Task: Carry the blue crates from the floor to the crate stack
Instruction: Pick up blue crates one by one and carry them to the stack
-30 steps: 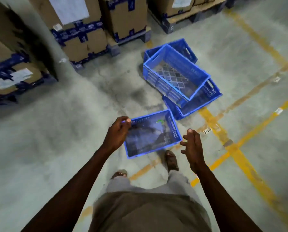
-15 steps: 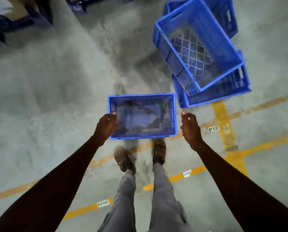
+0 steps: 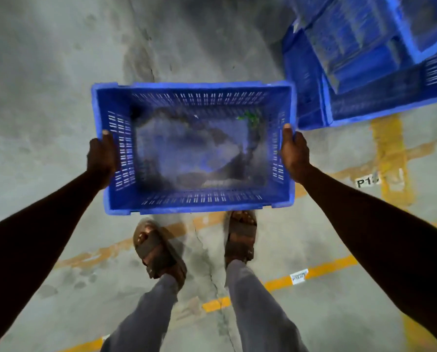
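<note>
Crate (image 3: 192, 199), gripped at its short ends by left hand (image 3: 101, 158) and right hand (image 3: 294, 151), hides their fingers; blurred crate stack (image 3: 359, 72) is cut off top right.

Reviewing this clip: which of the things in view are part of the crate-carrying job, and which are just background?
Part of the job:
- blue crate, gripped at its two short sides
- left hand
- right hand
- pile of blue crates, upper right

Just background:
- yellow floor lines
- floor label "P1"
- small white sticker
- green scrap inside the held crate
</note>
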Demonstrator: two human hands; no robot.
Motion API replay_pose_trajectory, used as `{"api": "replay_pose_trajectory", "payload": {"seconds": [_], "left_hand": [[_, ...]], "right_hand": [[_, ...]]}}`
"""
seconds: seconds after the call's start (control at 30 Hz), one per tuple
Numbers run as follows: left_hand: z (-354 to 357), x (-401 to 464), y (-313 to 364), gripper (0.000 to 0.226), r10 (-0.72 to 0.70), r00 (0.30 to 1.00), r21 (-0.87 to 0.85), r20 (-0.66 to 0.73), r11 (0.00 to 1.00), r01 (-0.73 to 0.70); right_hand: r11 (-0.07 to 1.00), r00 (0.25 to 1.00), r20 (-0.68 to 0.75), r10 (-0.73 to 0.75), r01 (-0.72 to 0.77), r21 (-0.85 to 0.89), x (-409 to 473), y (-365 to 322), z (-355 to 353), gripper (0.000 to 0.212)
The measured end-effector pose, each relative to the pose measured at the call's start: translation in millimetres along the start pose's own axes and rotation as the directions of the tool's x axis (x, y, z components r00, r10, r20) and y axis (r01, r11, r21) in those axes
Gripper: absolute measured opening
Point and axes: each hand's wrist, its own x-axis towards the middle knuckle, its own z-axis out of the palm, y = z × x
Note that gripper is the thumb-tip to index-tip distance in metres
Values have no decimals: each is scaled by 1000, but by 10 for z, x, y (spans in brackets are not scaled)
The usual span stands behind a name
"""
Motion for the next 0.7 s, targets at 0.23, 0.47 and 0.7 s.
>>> {"api": "replay_pose_trajectory", "payload": {"seconds": [0.23,0.47,0.7], "left_hand": [[57,-77,153,70,-75,985,-219,158,970,109],[-110,-488,223,72,-76,994,-208,77,974,91],[-1228,-1704,514,71,-68,997,-248,40,966,76]], "right_hand": [[973,989,88,118,-133,190,263,18,90,71],[969,986,103,131,-149,198,-8,-139,-185,71],[967,989,141,50,-83,243,-1184,-683,-912,69]]}}
